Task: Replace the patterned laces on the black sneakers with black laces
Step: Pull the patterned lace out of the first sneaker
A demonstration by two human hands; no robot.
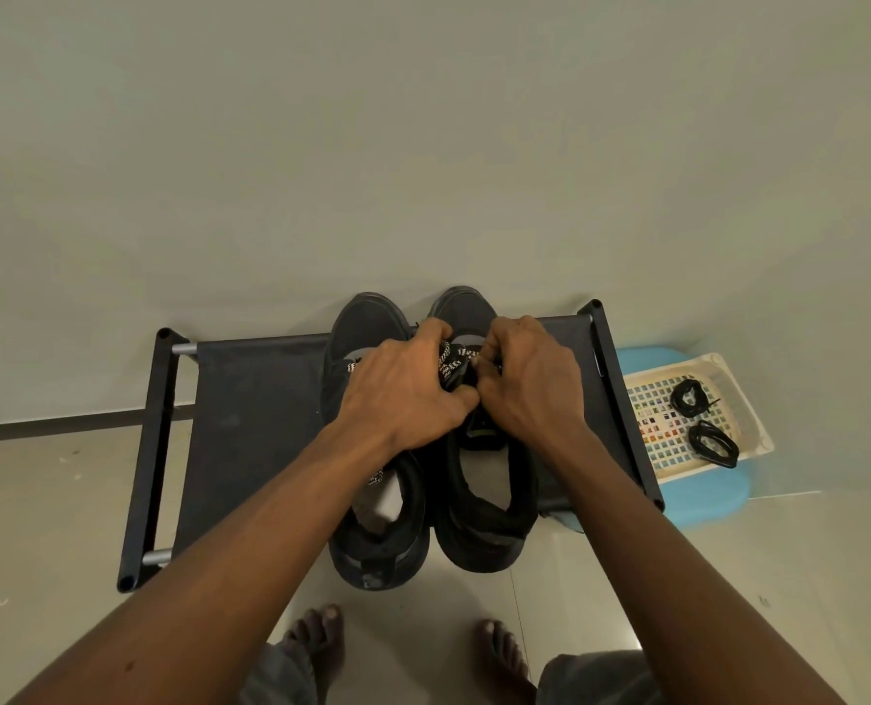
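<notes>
Two black sneakers stand side by side on a low black rack (pixel 250 399), toes toward the wall: the left sneaker (pixel 372 531) and the right sneaker (pixel 484 511). A black-and-white patterned lace (pixel 453 362) shows over the right sneaker's tongue, between my hands. My left hand (pixel 403 394) lies across both shoes, its fingers curled at that lace. My right hand (pixel 530 384) pinches the lace from the right. Another patterned lace end (pixel 376 476) hangs inside the left sneaker. Two coiled black laces, one (pixel 688 397) behind the other (pixel 713 443), lie in a basket at the right.
The white mesh basket (pixel 748 429) sits on a light blue stool (pixel 698 501) right of the rack. A grey wall rises directly behind the shoes. My bare feet (pixel 321 638) stand on the tiled floor in front of the rack.
</notes>
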